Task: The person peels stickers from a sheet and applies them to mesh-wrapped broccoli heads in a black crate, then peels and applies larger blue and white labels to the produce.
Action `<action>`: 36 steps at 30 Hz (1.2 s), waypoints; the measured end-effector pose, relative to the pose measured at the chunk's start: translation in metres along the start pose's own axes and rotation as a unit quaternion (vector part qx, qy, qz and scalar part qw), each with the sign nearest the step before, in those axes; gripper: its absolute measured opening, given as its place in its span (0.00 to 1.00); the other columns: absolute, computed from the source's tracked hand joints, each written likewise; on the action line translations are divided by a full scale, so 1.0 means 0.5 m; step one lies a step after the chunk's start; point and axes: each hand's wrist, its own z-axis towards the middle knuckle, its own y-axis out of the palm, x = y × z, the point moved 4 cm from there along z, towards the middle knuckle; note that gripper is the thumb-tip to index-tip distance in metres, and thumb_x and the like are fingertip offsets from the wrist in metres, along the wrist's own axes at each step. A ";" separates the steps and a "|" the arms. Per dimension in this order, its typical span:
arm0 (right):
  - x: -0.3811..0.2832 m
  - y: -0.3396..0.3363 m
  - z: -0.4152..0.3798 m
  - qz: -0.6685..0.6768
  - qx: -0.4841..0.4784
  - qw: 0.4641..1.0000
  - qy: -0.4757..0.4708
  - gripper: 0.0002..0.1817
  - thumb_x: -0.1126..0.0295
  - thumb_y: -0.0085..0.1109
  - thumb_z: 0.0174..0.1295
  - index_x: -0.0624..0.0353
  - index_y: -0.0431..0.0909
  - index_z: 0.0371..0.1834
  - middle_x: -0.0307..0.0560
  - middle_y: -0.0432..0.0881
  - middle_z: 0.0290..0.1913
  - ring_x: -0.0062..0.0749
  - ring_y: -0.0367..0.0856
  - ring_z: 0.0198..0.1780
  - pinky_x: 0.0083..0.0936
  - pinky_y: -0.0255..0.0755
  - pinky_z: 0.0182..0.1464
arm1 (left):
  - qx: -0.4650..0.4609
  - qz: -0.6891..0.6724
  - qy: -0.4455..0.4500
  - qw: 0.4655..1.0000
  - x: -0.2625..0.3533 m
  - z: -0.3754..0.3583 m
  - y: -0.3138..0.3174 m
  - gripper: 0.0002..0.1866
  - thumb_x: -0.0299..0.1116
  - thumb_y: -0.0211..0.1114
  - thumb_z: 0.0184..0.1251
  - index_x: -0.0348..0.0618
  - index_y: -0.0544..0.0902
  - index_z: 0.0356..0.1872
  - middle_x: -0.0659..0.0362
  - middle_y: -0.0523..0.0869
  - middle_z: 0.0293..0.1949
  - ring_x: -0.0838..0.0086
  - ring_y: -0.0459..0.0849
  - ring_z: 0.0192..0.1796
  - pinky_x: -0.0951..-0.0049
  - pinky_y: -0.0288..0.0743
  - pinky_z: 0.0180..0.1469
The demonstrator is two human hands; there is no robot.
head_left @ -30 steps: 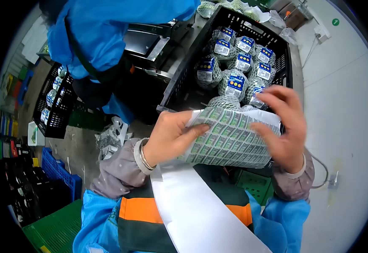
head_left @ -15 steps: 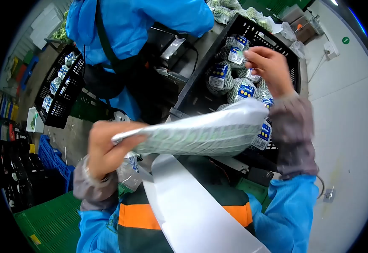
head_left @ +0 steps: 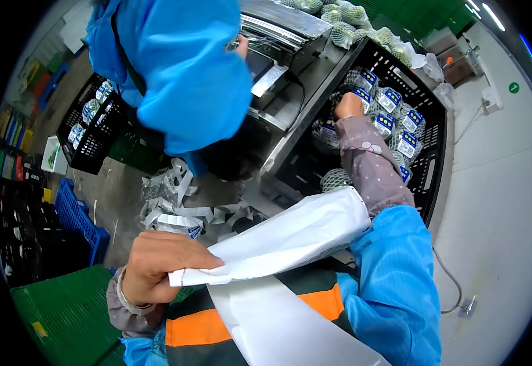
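My left hand (head_left: 162, 262) is closed around one end of a thick folded white paper strip (head_left: 290, 238). A long tail of white paper (head_left: 284, 317) hangs below it over my apron. My right hand (head_left: 348, 106) reaches into a black crate (head_left: 435, 165), its fingers curled down against the netted produce. What those fingers hold, if anything, is hidden. Several round pieces of produce (head_left: 390, 100) in white foam nets lie in the crate, most with blue-and-white labels (head_left: 407, 144). One netted piece (head_left: 335, 179) near the crate's close end shows no label.
A co-worker in blue sleeves (head_left: 186, 79) works at a metal machine (head_left: 278, 36) on the left. More netted produce (head_left: 345, 24) sits behind the crate. Another black crate (head_left: 95, 137), paper scraps (head_left: 177, 210) and green crates (head_left: 58, 311) are at left.
My right hand has moved left and down onto the produce in the crate. The paper strip has turned and lowered in my left hand. The co-worker has leaned closer.
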 end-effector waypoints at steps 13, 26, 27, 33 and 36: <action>-0.121 -0.469 -0.365 0.461 -0.237 0.828 -0.213 0.14 0.66 0.63 0.56 0.63 0.79 0.41 0.42 0.82 0.32 0.24 0.80 0.31 0.18 0.74 0.32 | -0.097 -0.054 -0.075 0.991 -0.035 0.123 0.102 0.06 0.22 0.61 0.58 0.34 0.81 0.37 0.56 0.83 0.24 0.76 0.79 0.21 0.79 0.70 0.25; -0.133 -0.482 -0.560 0.240 0.004 0.903 -0.356 0.09 0.74 0.64 0.43 0.61 0.79 0.30 0.43 0.78 0.29 0.33 0.77 0.28 0.25 0.70 0.27 | -0.179 -0.110 -0.101 0.972 -0.045 0.173 0.207 0.06 0.23 0.59 0.62 0.33 0.81 0.39 0.59 0.81 0.24 0.84 0.75 0.26 0.80 0.69 0.29; -0.139 -0.489 -0.569 0.186 0.059 0.895 -0.401 0.09 0.74 0.63 0.42 0.61 0.78 0.29 0.43 0.77 0.29 0.33 0.77 0.28 0.25 0.70 0.27 | -0.174 -0.108 -0.101 0.974 -0.049 0.172 0.209 0.06 0.23 0.59 0.62 0.34 0.81 0.38 0.57 0.80 0.22 0.83 0.75 0.24 0.79 0.68 0.27; -0.140 -0.494 -0.604 0.224 0.033 0.849 -0.478 0.08 0.75 0.60 0.39 0.61 0.79 0.26 0.45 0.77 0.27 0.33 0.75 0.26 0.23 0.70 0.26 | -0.168 -0.107 -0.088 0.976 -0.046 0.160 0.199 0.05 0.24 0.60 0.59 0.37 0.81 0.35 0.53 0.80 0.20 0.73 0.77 0.20 0.76 0.69 0.24; 0.036 -0.523 -0.506 0.479 -0.043 0.877 0.012 0.06 0.72 0.64 0.54 0.63 0.80 0.30 0.40 0.81 0.26 0.18 0.75 0.24 0.14 0.70 0.27 | -0.247 -0.096 0.069 0.962 -0.035 0.136 0.185 0.08 0.28 0.62 0.55 0.39 0.83 0.36 0.54 0.85 0.30 0.64 0.84 0.31 0.73 0.77 0.32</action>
